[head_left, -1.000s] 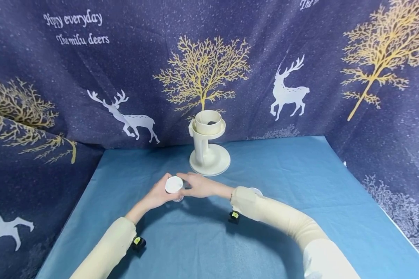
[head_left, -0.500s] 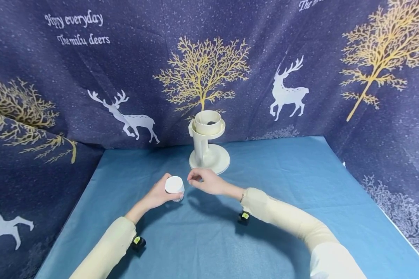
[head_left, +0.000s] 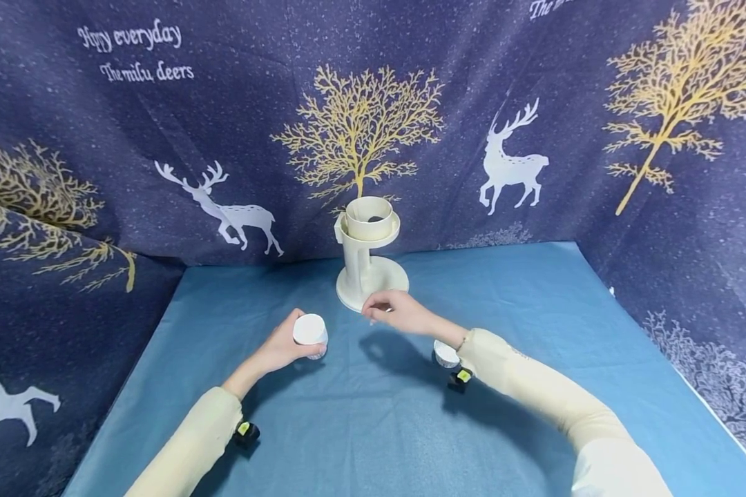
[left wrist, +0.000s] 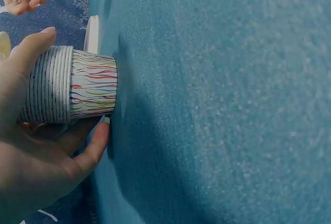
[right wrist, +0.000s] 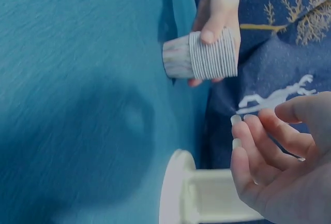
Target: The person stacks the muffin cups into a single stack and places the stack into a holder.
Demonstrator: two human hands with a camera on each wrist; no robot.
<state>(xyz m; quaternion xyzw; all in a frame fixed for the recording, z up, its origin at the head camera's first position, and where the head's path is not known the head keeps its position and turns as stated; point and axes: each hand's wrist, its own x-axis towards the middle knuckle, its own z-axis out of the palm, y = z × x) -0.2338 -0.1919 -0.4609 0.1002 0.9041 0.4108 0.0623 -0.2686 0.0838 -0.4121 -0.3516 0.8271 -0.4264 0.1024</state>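
My left hand (head_left: 284, 343) grips a stack of small paper cups (left wrist: 93, 84), thumb on one side and fingers on the other. Their rolled white rims sit nested together, and the end cup carries wavy coloured lines. In the right wrist view the stack's narrow end is close to the blue cloth; whether it touches cannot be told. My right hand (head_left: 400, 312) hovers to the right of the stack, in front of the cream stand's round base. Its fingers (right wrist: 253, 151) are loosely curled with nothing seen between them. A single paper cup (head_left: 445, 353) rests on the cloth beside the right sleeve.
A cream stand (head_left: 357, 266) with a round base rises at the back of the table. Its upper ring bears a cream cylinder (head_left: 369, 228) with a dark opening inside. Blue cloth (head_left: 373, 428) covers the table; a dark printed curtain (head_left: 224, 124) hangs behind.
My right hand has let go of the stack and moved off to the right, in front of the stand's base. The left hand keeps its place. More of the lone paper cup now shows.
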